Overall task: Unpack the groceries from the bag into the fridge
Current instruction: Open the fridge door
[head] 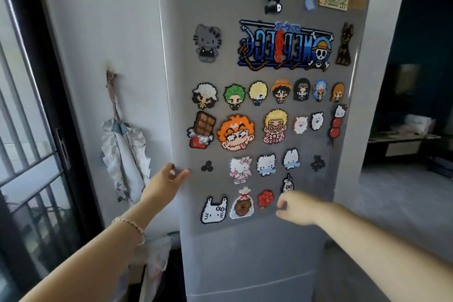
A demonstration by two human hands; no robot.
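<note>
At left edge of fridge door (220, 7): gripped by left hand (169, 179), fingers curled round edge. Near lower magnets (241, 203): right hand (296, 208) loosely curled, holding nothing.

Pixel-art magnets (235, 132), frilled cloth (125, 154), black-framed door (49, 105)

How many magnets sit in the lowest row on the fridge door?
3 on the fridge door: white cat magnet left, brown bear magnet middle, red magnet right. The right hand may hide more.
</note>
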